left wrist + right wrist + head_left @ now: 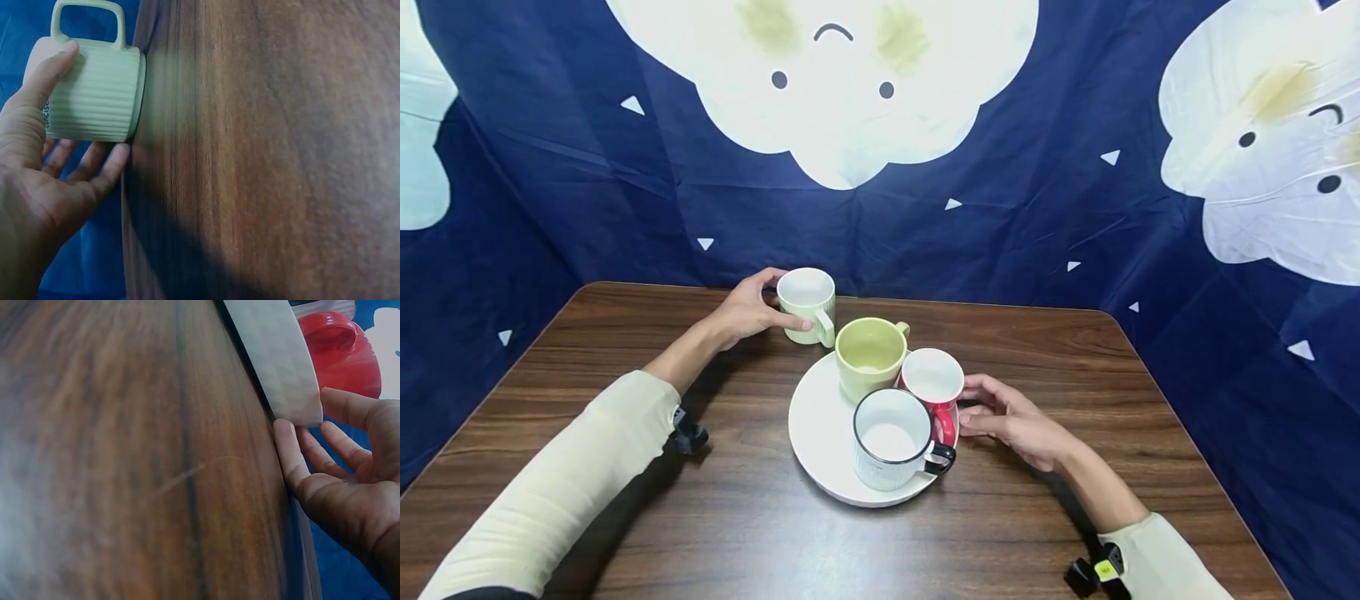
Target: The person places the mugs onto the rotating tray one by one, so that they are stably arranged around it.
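Note:
At the back of the table my left hand holds a pale green ribbed mug, thumb on its front and fingers round its far side. The left wrist view shows the thumb on the ribbed mug just by its handle. Beside it, a white plate carries a yellow-green mug, a red mug with a white inside, and a white enamel mug with a black handle. My right hand rests its fingertips at the plate's right rim, fingers loosely bent, close to the red mug.
The brown wooden table extends around the plate. Behind it hangs a dark blue cloth printed with white clouds and small triangles. The mugs on the plate stand close together, with their handles sticking out to the right.

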### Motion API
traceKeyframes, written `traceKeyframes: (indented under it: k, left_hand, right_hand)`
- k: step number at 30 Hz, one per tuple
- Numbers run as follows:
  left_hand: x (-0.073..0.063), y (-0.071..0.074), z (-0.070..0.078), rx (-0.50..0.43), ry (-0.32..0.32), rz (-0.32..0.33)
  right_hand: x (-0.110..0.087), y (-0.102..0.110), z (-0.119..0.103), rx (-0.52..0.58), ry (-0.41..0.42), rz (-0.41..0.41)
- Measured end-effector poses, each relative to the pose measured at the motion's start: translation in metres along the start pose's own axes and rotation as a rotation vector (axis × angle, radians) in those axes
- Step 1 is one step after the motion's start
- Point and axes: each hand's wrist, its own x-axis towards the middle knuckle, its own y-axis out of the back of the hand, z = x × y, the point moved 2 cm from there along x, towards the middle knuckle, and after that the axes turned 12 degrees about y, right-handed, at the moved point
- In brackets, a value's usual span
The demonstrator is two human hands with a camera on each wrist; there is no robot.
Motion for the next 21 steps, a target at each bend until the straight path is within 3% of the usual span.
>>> traceKeyframes:
  k: [4,21]
  left_hand:
    - [-0.0027,0.0,0.0,0.019,0.0,0.014]
    - [-0.0085,0.0001,-0.0045,-0.06,-0.029,0.068]
  right_hand:
    - [-0.0003,-0.0001,-0.0018,0.005,0.004,0.006]
    - [0.0018,0.0004,-0.001,-0.002,-0.03,-0.005]
